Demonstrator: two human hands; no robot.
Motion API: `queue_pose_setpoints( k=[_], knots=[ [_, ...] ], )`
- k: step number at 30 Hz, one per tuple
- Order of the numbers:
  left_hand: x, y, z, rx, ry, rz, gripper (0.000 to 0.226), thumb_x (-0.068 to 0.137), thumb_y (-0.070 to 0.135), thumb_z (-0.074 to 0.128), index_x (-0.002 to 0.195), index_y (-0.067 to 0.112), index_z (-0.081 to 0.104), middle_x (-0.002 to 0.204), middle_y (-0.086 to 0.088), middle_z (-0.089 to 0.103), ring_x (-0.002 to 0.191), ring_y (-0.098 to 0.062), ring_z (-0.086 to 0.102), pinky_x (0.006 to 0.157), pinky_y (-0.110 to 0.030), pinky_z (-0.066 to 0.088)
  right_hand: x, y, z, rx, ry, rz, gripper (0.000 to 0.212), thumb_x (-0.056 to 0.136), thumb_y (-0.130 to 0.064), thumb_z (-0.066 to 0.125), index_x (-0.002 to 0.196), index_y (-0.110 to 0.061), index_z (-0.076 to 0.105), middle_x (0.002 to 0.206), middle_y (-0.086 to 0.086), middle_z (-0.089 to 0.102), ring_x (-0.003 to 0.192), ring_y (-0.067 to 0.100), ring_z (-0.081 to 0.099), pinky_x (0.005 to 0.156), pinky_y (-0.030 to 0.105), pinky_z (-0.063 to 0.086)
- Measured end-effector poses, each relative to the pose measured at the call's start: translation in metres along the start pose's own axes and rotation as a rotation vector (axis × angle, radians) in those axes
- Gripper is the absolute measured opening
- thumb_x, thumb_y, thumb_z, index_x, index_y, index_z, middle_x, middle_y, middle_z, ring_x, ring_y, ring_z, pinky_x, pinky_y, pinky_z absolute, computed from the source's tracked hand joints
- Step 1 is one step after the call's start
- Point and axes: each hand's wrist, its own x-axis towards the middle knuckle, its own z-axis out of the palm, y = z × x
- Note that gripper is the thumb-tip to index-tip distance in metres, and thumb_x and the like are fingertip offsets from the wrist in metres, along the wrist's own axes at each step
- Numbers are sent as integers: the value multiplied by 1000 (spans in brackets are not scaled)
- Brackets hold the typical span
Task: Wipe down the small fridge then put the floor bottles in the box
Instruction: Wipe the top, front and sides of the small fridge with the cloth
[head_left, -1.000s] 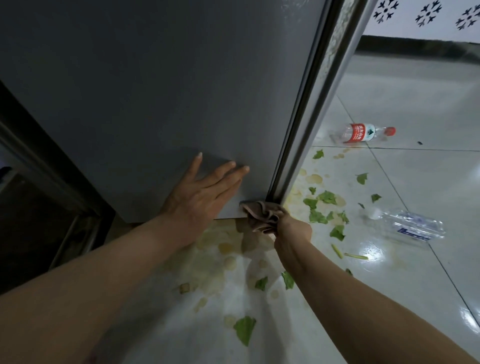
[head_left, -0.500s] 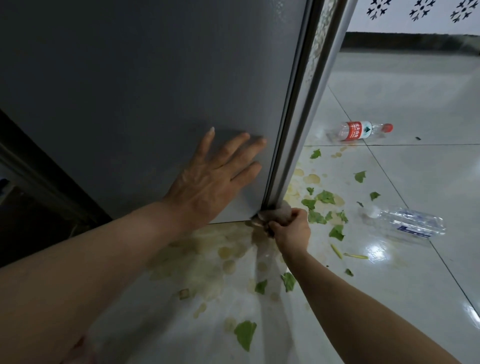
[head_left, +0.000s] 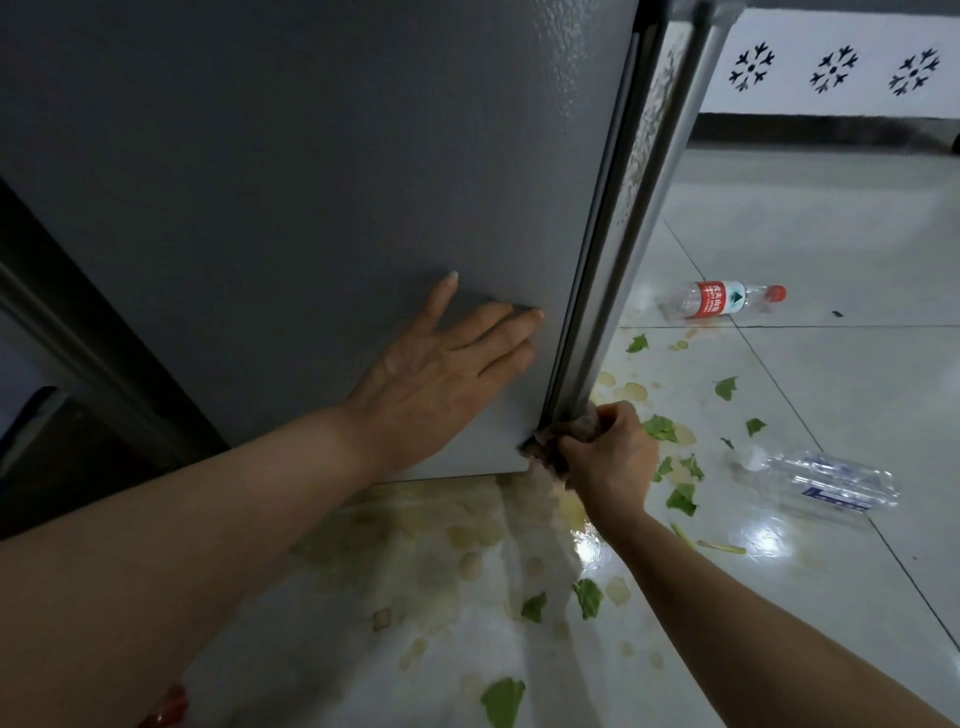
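Fridge upright, left hand flat on it, right hand grip clenched around cloth at bottom corner.

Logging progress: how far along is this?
Done: nothing clearly. In hand: right hand presses a cloth to the fridge's bottom corner; left hand braces its side. Left: red-label bottle and clear bottle lie on the floor.

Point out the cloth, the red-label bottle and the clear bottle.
cloth (head_left: 569, 434), head view, bunched part above the fist.
red-label bottle (head_left: 712, 299), head view, on its label.
clear bottle (head_left: 826, 475), head view, mid-body.
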Motion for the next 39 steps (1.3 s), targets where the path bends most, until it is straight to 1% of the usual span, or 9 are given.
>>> queue_pose_setpoints(
  k=[4,7,10,12,15,20,28,34,39],
  knots=[
    [13,-16,-21,-58,31,-97,53,73,7,49,126,10,53,147,-9,40,132,-26,32,104,-61,27,6,-42,-31,41,47,-141,35,67,-17,80,87,-20,50,72,-9,54,65,19,64,53,43,57],
    [23,-29,-42,0,-48,-117,58,76,13,47,134,11,46,152,-8,31,136,-25,29,106,-60,24,10,-77,-57,73,83,-219,35,67,-18,80,89,-15,53,72,-10,53,68,19,63,57,44,57],
    [30,-39,-56,7,-194,-121,64,86,19,40,147,13,19,157,-6,-1,143,-23,7,109,-60,0,13,-113,-81,131,107,-260,36,67,-18,79,91,-14,52,75,-6,53,71,23,64,57,45,57],
    [33,-43,-64,-17,-260,-118,68,89,20,41,148,13,8,156,-5,-13,143,-23,-2,109,-61,-6,16,-138,-96,181,125,-277,37,67,-18,80,91,-16,51,77,-4,55,72,24,65,56,45,57],
    [37,-48,-82,-92,-267,-130,72,85,12,46,148,11,10,157,-7,-8,144,-24,4,111,-59,-4,19,-174,-119,203,166,-329,38,65,-19,81,89,-16,52,77,-3,57,72,24,66,57,45,57],
    [54,-77,-126,-140,-134,-217,69,80,9,49,144,12,22,157,-9,5,143,-24,13,113,-55,4,26,-234,-157,221,284,-380,37,60,-21,80,88,-12,56,76,0,62,71,21,63,62,45,56],
    [89,-124,-184,-110,37,-281,62,84,10,36,143,12,21,158,-7,1,144,-23,5,112,-54,2,26,-282,-186,156,303,-336,35,58,-20,77,86,-11,57,75,1,61,74,22,59,66,38,52],
    [113,-164,-217,-102,235,-390,69,75,3,51,140,9,29,156,-9,13,140,-27,11,113,-56,5,27,-304,-200,98,288,-351,37,58,-21,79,85,-12,56,72,-4,55,73,19,56,62,31,46],
    [129,-192,-232,-54,202,-450,76,74,10,57,142,10,24,155,-9,14,141,-29,13,113,-53,2,34,-338,-220,87,354,-391,35,57,-18,78,83,-11,56,65,-9,50,64,13,48,53,27,37]
  ],
)
